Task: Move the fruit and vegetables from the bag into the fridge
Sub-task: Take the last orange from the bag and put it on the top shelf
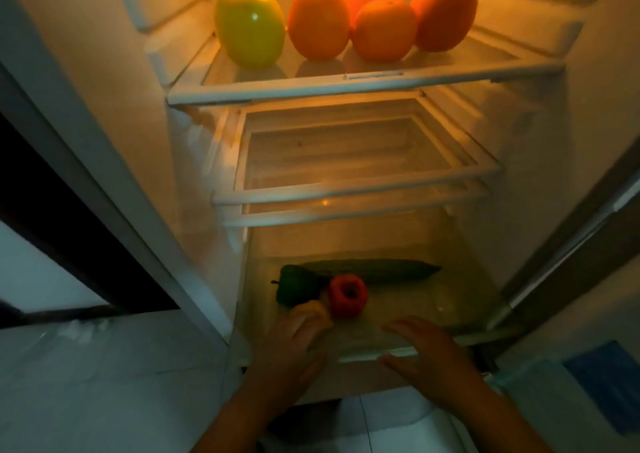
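Both forearms come up from the bottom of the view, and I read my left hand as loosely curled around a pale yellowish rounded vegetable at the front left of the clear plastic crisper drawer — the picture is too soft to say whether the fingers truly clasp it or only rest against it. My right hand is spread, palm down, empty, hovering at the drawer's front lip.

Inside the drawer lie a dark green bell pepper, a red bell pepper just beside it, and a long dark green cucumber lying crosswise behind both. Up on the top glass shelf stand a glossy yellow-green apple and four oranges bunched together. The bag is not in view.

The step in hand, as I judge it, is settling this yellow piece — so I would lower it until it bears on the drawer floor, then let go, not drop it. It sits touching or nearly touching the green pepper, so I would ease my fingers off toward me to avoid nudging the peppers. The free right side of the drawer suits whatever comes after. I would steady the lip with my right hand only lightly; a push could slide the drawer.
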